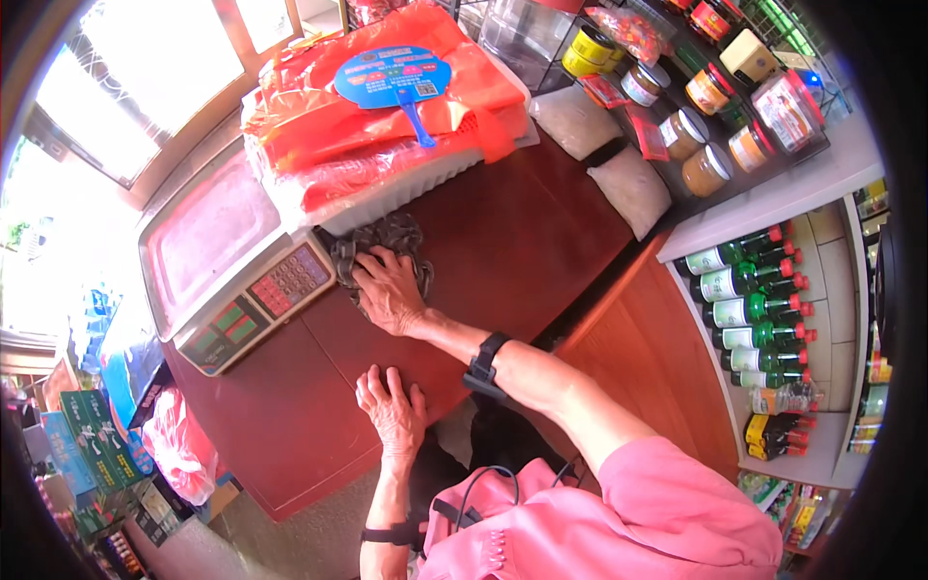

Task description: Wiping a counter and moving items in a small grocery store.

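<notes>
My right hand [392, 291] presses a crumpled dark patterned cloth [403, 233] onto the red-brown tabletop [500, 239], its fingers spread over the fabric. The cloth lies beside the keypad end of a digital weighing scale [254, 304] with a broad metal pan [217, 232]. Part of the cloth is hidden under the hand. Nearer to my body, my left hand [394, 417] rests on the tabletop near its front edge, fingers somewhat apart and nothing in them.
Behind the cloth, red plastic bags [312, 152] fill a white basket [413, 192], with a blue hand fan [395, 76] on top. Two clear packets [629, 188] lie at the right. Jars [683, 134] stand beyond them; green bottles [732, 313] line a shelf.
</notes>
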{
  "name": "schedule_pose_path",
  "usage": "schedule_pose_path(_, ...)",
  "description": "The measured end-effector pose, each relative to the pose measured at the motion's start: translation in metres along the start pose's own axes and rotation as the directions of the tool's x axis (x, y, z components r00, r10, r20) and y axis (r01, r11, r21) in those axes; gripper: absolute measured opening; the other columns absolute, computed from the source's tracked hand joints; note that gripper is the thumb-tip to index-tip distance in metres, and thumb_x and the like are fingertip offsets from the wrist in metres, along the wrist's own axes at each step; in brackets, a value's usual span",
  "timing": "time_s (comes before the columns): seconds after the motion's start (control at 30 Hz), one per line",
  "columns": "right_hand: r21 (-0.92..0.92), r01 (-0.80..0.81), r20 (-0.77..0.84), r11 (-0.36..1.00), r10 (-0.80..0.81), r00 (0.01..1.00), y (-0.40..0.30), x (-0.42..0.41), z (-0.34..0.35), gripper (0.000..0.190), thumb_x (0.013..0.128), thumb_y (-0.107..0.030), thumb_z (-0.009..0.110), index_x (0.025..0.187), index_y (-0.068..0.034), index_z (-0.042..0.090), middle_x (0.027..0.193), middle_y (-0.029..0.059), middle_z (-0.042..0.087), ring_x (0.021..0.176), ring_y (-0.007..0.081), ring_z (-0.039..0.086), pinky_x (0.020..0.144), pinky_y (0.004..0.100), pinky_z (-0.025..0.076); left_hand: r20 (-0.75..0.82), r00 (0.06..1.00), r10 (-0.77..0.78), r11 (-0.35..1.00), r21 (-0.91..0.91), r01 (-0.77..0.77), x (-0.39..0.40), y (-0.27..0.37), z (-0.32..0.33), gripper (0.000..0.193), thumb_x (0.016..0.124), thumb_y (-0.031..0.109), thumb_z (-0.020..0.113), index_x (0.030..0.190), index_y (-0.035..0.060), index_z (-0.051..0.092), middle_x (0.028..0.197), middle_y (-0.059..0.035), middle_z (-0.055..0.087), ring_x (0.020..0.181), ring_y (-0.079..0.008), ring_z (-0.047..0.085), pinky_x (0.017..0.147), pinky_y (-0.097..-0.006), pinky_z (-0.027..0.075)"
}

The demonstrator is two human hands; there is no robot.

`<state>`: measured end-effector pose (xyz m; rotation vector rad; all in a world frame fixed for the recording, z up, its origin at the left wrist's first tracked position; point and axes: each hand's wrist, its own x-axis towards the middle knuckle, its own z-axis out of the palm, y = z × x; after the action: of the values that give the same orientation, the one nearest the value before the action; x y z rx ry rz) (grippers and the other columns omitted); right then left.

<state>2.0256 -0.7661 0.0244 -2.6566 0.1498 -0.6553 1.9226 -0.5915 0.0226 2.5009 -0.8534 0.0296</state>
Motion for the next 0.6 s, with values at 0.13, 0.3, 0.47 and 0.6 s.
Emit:
schedule_pose_path(0.13,0.027,0.164,0.118,0.986,-0.166,0.979,0.039,-0.006,-0.021,0.037,0.075,-0.022,0.066,0.111,-0.010,0.064,0.126,0.0041,0.056,0.119,0.0269,0.046,0.088,0.0449,0.041,0.008,1.000,-0.008,1.000,0.014,0.008,-0.002,-0.001,-0.001,0.048,0.078,0.017,0.065,0.122,0.0030,0.051,0.134,-0.0222,0.039,0.127,-0.0430,0.034,0.106,-0.0556,0.028)
schedule_pose_path(0.3,-0.109,0.190,0.176,0.976,-0.169,0.970,0.086,0.000,-0.057,0.036,0.077,-0.025,0.064,0.111,-0.012,0.064,0.125,0.0016,0.058,0.112,0.0255,0.053,0.078,0.0430,0.048,0.009,0.999,-0.035,0.999,0.022,0.035,-0.006,-0.003,-0.002,0.047,0.079,0.015,0.065,0.122,0.0039,0.051,0.134,-0.0221,0.039,0.127,-0.0430,0.035,0.106,-0.0554,0.028)
schedule_pose_path(0.47,-0.404,0.042,0.034,0.914,-0.031,0.999,0.187,-0.016,-0.112,0.030,0.081,-0.024,0.058,0.108,-0.011,0.063,0.117,0.0052,0.060,0.101,0.0306,0.058,0.069,0.0478,0.050,0.004,0.999,-0.032,0.999,-0.005,0.032,-0.004,0.002,0.002,0.049,0.078,0.014,0.066,0.123,0.0037,0.051,0.136,-0.0230,0.038,0.127,-0.0437,0.034,0.106,-0.0555,0.028)
schedule_pose_path(0.6,-0.564,-0.313,-0.126,0.764,0.295,0.947,0.260,-0.068,-0.157,0.039,0.087,-0.030,0.056,0.123,-0.015,0.057,0.132,0.0011,0.055,0.117,0.0295,0.051,0.086,0.0489,0.049,-0.006,0.999,-0.041,0.999,-0.024,0.041,-0.002,0.003,0.002,0.050,0.078,0.014,0.067,0.124,0.0030,0.051,0.136,-0.0231,0.038,0.127,-0.0447,0.033,0.106,-0.0561,0.028)
